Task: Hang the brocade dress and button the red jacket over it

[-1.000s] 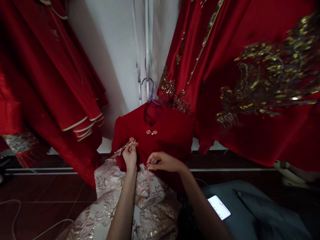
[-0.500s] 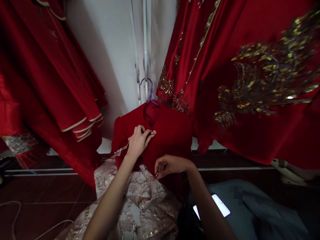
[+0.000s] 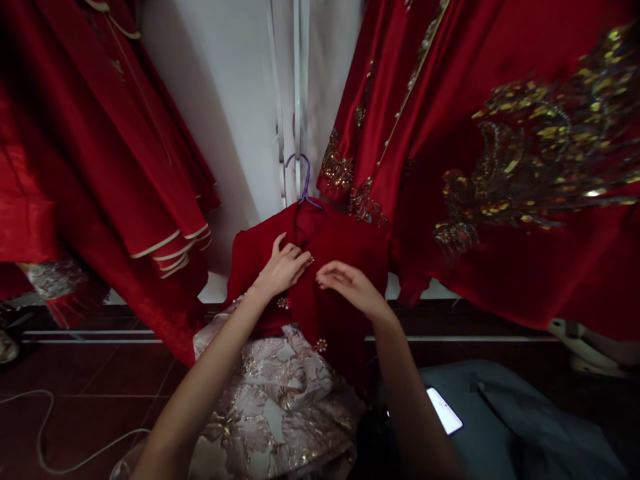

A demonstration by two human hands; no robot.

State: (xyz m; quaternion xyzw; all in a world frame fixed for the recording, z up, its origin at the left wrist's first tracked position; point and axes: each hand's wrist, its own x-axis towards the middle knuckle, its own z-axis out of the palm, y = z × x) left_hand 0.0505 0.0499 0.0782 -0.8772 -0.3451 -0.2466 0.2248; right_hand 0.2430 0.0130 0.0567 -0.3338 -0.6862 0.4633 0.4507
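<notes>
A red jacket (image 3: 345, 240) hangs on a purple hanger (image 3: 306, 190) in the middle, its front partly covered by my hands. My left hand (image 3: 285, 270) lies over its upper front, fingertips closed at a small beaded button (image 3: 312, 260) near the collar; its thumb is hidden. Just to the right, my right hand (image 3: 353, 287) hovers before the jacket with loosely bent fingers, and nothing shows in it. Lower on the front are another beaded button (image 3: 283, 303) and a beaded flower-like button (image 3: 321, 345). Shiny pale patterned cloth (image 3: 280, 400) bunches below the jacket.
Red garments with pale piping (image 3: 150, 220) hang at the left. A red garment with gold sequins (image 3: 540, 147) hangs at the right. A lit phone (image 3: 445, 410) lies on grey-blue cloth (image 3: 500, 413) at lower right. A cable (image 3: 45, 440) runs over the dark tiled floor.
My right hand has let go of the lower beaded button and risen toward the left hand. My left hand stays at the upper button, its outer fingers more spread. The view shifted slightly.
</notes>
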